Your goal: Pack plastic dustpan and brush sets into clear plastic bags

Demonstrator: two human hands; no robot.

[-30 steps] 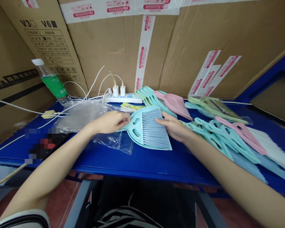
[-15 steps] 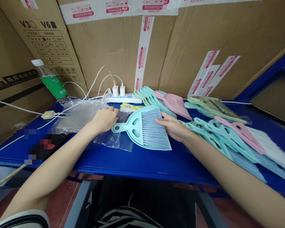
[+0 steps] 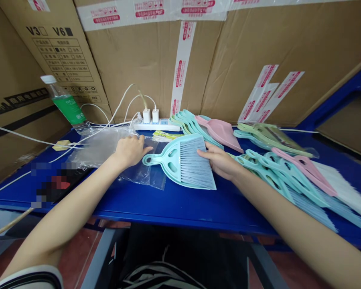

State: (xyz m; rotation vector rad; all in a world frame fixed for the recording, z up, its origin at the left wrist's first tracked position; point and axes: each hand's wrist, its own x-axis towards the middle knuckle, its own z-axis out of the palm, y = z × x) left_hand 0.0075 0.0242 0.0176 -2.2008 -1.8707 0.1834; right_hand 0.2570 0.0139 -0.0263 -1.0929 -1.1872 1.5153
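A light-blue dustpan [image 3: 165, 162] lies level just over the blue table, with a matching hand brush [image 3: 194, 162] nested in it, grey-blue bristles facing up. My right hand [image 3: 219, 159] grips the pair at the bristle end, thumb on the bristles and fingers underneath, partly hidden. Left of the handle, my left hand [image 3: 130, 151] rests palm down on a clear plastic bag [image 3: 146, 174], its thumb stretched away from the bent fingers. More clear bags [image 3: 99, 146] lie in a stack beneath and left of that hand.
Dustpans [image 3: 225, 134] are piled at the back. Several loose brushes [image 3: 284, 174] lie at right, before bagged sets [image 3: 270, 138]. A power strip [image 3: 158, 125] with cables stands against the cardboard. At left are a bottle [image 3: 67, 106] and a dark, blurred-out object [image 3: 60, 184].
My left hand has shifted slightly left and its thumb has spread from the fingers. The clear bag's right edge has slid a little left. My right hand and the dustpan are almost unmoved.
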